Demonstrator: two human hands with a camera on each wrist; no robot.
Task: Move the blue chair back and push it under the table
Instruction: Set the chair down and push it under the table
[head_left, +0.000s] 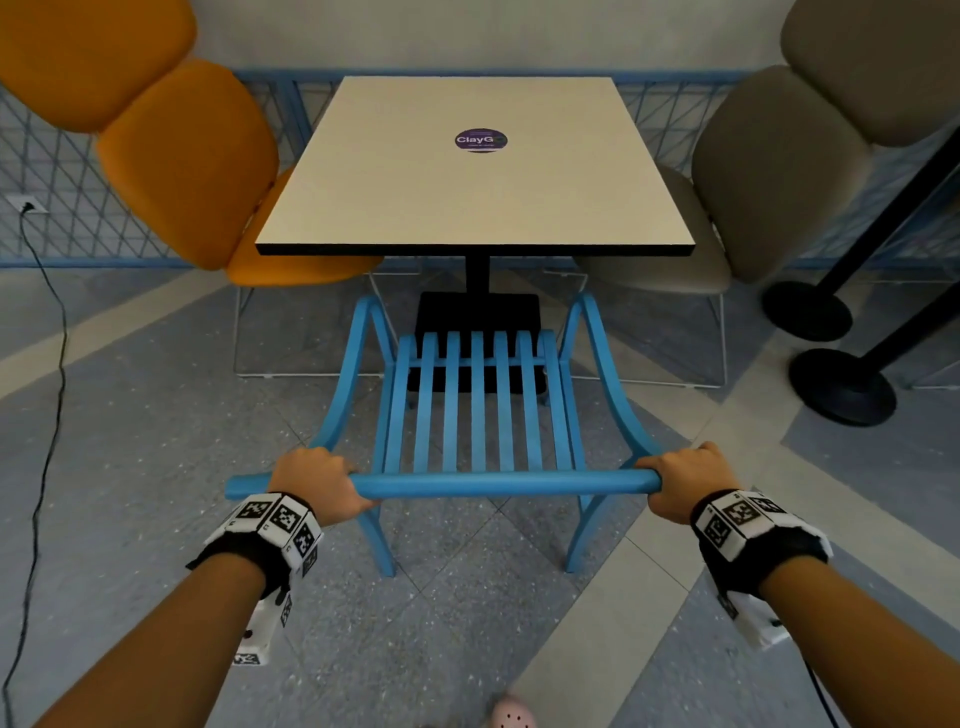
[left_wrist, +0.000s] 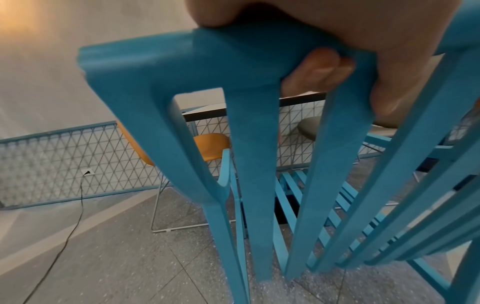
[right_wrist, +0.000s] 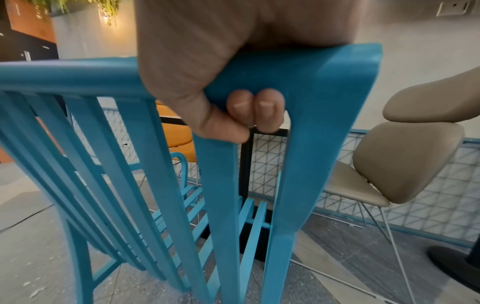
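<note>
The blue slatted chair stands on the floor in front of me, facing the square beige table. Its seat front reaches the table's black base, short of the tabletop edge. My left hand grips the left end of the top rail, fingers curled under it. My right hand grips the rail's right end, its fingertips wrapped round beside the thumb. The blue chair's back slats fill both wrist views.
An orange chair stands at the table's left and a beige chair at its right, both on thin wire legs. Two black round post bases sit at the right. A black cable runs from a wall socket across the floor at the left.
</note>
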